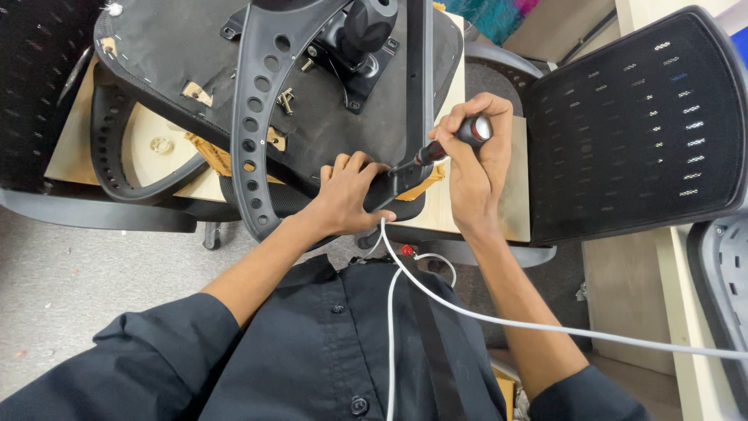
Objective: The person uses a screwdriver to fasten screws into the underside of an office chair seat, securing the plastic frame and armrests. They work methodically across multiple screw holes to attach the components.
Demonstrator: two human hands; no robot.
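Fingers grip screwdriver beside mesh backrest

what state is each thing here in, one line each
chair seat: upside down on the board, underside up
armrest: lying against the seat underside
screwdriver: in the right hand's grip, tip at the armrest bracket
left hand: pressing on the seat edge
right hand: closed round the screwdriver
loose screws: lying on the seat underside
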